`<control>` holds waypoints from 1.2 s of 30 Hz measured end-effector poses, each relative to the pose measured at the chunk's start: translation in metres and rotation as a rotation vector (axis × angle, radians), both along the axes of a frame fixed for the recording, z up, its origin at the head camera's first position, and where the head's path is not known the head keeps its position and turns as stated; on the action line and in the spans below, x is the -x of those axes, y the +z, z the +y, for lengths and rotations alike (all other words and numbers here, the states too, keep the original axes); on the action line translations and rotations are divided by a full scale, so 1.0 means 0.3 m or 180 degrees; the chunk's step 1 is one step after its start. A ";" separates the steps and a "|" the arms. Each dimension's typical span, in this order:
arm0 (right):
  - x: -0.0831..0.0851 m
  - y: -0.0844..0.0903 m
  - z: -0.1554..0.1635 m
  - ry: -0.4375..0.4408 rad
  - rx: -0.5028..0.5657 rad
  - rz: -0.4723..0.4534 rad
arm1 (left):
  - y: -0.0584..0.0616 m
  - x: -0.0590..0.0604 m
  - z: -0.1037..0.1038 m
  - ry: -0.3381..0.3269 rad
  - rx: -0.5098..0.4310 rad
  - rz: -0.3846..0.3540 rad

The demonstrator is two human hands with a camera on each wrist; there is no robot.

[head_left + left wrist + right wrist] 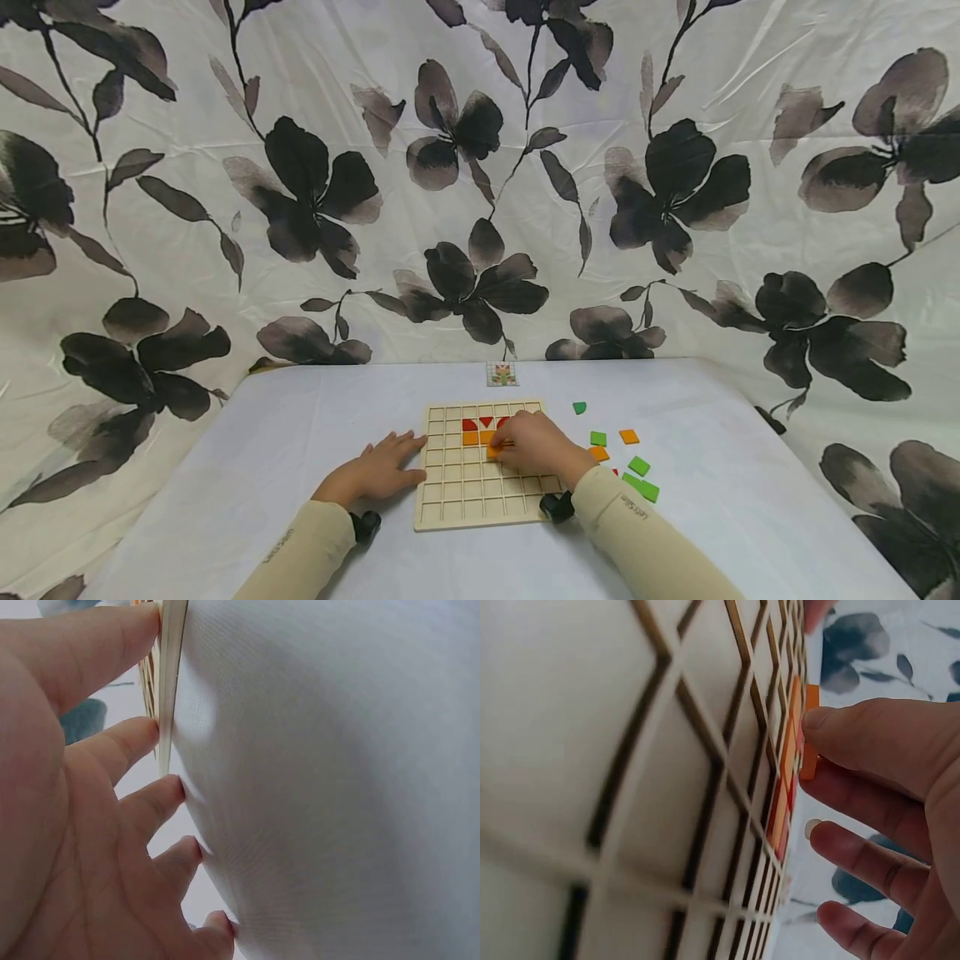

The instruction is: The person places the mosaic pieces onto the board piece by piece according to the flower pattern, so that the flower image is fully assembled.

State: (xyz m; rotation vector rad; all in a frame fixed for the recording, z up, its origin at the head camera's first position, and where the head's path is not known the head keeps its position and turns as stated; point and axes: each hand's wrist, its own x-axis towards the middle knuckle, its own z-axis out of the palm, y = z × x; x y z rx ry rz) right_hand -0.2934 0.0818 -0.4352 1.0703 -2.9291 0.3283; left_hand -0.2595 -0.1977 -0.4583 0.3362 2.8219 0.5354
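Observation:
A pale wooden grid board (450,504) lies on the white table. My right hand (536,443) is over its upper middle, pinching a square orange tile (813,696) between thumb and index finger. In the right wrist view that tile is held on edge, close over the grid, with the other fingers spread. Red tiles (469,425) sit in one row of cells, partly hidden by this hand. Directly below them are orange tiles (470,438). My left hand (378,469) rests at the board's left side, fingers spread, with thumb and index fingertips at the wooden edge (171,682).
Right of the board lie several loose tiles: a rounded dark green piece (579,407), a light green square (597,437), an orange square (628,436) and more green ones (641,487). A small patterned card (502,374) lies behind the board, before a floral cloth (465,283).

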 end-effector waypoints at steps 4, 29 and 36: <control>-0.005 -0.009 -0.024 0.0086 -0.0037 0.0075 | -0.001 0.000 0.001 0.0008 0.0007 -0.0006; 0.006 -0.012 -0.020 0.0035 0.0089 0.0047 | -0.011 0.006 0.000 0.0036 0.0020 0.0008; 0.025 0.018 0.059 -0.0272 0.0267 -0.0210 | -0.007 0.003 -0.002 0.0038 0.0021 -0.0001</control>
